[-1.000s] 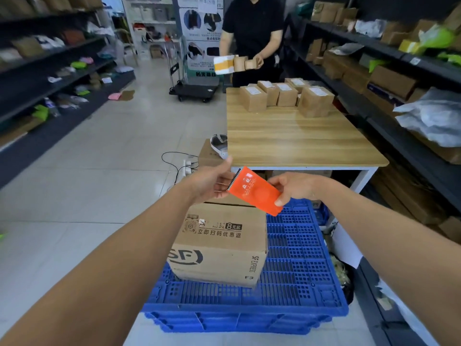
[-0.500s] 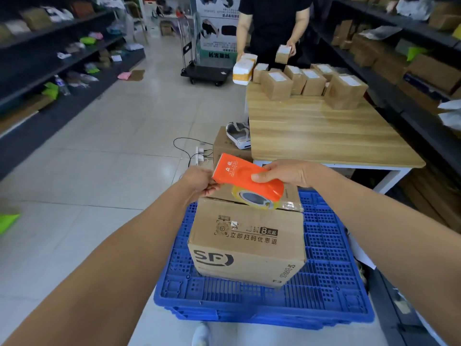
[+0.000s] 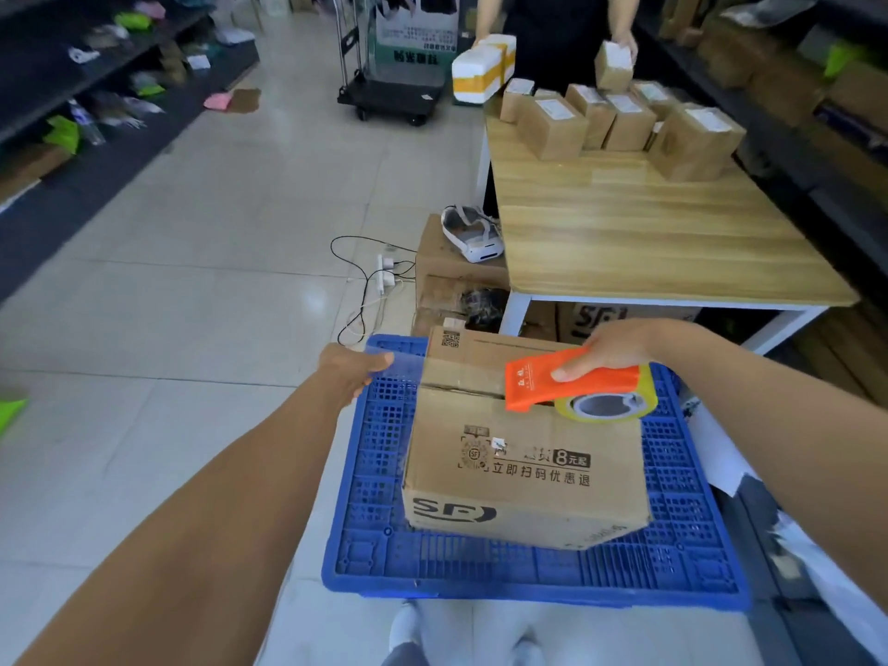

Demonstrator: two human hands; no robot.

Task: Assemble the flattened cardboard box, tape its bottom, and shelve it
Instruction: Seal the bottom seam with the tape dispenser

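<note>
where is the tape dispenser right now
In the head view, the orange tape dispenser is in the right hand, on the right top of the cardboard box on the blue pallet.

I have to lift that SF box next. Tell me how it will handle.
The box likely lifts light: its top seam looks untaped, suggesting it's empty. Its walls may flex under a squeeze. Flat-based on the blue pallet, it should slide rather than roll.

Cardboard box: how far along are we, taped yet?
Done: the cardboard box stands assembled on the blue crate. In hand: right hand holds the tape dispenser at the flap seam; left hand stretches a tape strip. Left: finish taping, then shelve.
</note>
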